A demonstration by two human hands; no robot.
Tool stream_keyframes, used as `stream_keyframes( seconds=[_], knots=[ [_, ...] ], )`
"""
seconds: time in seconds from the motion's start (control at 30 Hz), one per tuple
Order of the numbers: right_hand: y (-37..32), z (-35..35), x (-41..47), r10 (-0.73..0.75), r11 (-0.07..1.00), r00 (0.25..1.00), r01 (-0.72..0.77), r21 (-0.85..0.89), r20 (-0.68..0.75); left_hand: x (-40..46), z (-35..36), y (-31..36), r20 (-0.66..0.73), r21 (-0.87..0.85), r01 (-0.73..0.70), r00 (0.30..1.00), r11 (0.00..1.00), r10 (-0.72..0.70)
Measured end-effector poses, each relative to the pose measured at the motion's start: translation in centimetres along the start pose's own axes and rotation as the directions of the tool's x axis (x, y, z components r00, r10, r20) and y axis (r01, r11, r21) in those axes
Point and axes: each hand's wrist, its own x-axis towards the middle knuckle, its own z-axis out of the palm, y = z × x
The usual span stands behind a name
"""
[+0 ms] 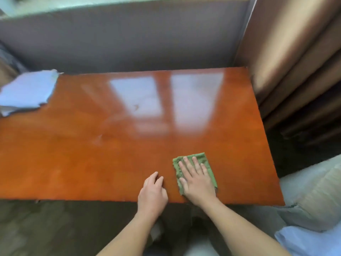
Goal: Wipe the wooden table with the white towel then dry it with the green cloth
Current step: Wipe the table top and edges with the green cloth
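Observation:
The glossy reddish wooden table point(110, 145) fills the middle of the view. A small folded green cloth point(204, 159) lies near the table's front edge, right of centre. My right hand point(196, 180) lies flat on it with straight, spread fingers, pressing it to the wood. My left hand point(152, 193) rests on the table edge just left of the cloth, fingers loosely bent, holding nothing. A pale white towel point(27, 89) lies spread over the table's far left corner, well away from both hands.
A grey wall panel point(129, 37) runs behind the table. Brown pleated curtains point(295, 61) hang at the right. A pale cushioned seat point(313, 191) stands by the table's front right corner. Window light reflects off the tabletop.

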Motion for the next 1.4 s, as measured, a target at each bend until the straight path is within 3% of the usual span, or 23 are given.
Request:
stream_keyframes(
  seconds=[0.17, 0.3, 0.47, 0.63, 0.73, 0.83, 1.0, 1.13, 1.27, 1.4],
  knots=[
    [-2.1, 0.1, 2.4, 0.152, 0.988, 0.988, -0.153, 0.026, 0.025, -1.2, -0.7, -4.5, -0.081, -0.058, 0.146, 0.985, 0.988, -0.150],
    [-8.0, 2.2, 0.0, -0.055, 0.998, 0.998, 0.054, 0.028, 0.025, -2.3, -1.7, -8.8, -0.144, -0.032, 0.238, 0.960, 0.971, -0.240],
    [-16.8, 4.5, -2.3, -0.311, 0.950, 0.945, 0.305, 0.070, 0.102, -2.2, -4.0, -15.6, -0.152, -0.010, 0.354, 0.924, 0.935, -0.351],
    [-22.0, 4.7, 0.5, -0.368, 0.929, 0.924, 0.369, 0.005, 0.104, -1.8, -5.1, -19.3, -0.092, -0.033, 0.321, 0.942, 0.947, -0.323],
    [-23.6, 4.5, 2.5, -0.385, 0.920, 0.917, 0.391, -0.032, 0.106, -1.3, -5.7, -19.9, -0.145, -0.080, 0.298, 0.941, 0.951, -0.307],
    [-22.5, 4.6, 1.9, -0.415, 0.904, 0.904, 0.422, -0.063, 0.107, 0.0, -7.3, -21.2, -0.209, -0.054, 0.254, 0.943, 0.966, -0.260],
    [-19.0, 4.7, -0.5, -0.417, 0.896, 0.900, 0.430, -0.112, 0.125, 0.7, -7.8, -23.2, -0.148, -0.096, 0.197, 0.967, 0.976, -0.210],
    [-21.0, 4.6, 0.3, -0.392, 0.902, 0.903, 0.415, -0.120, 0.176, 0.1, -7.6, -24.6, -0.130, -0.187, 0.144, 0.977, 0.972, -0.170],
    [-27.5, 4.3, 3.5, -0.538, 0.813, 0.807, 0.573, -0.105, 0.244, -0.2, -9.0, -28.0, -0.207, -0.423, 0.341, 0.866, 0.840, -0.456],
    [-37.2, 4.3, 7.7, -0.706, 0.659, 0.642, 0.750, -0.056, 0.299, 0.5, -10.9, -33.5, -0.193, -0.312, 0.453, 0.830, 0.835, -0.523]
  ],
)
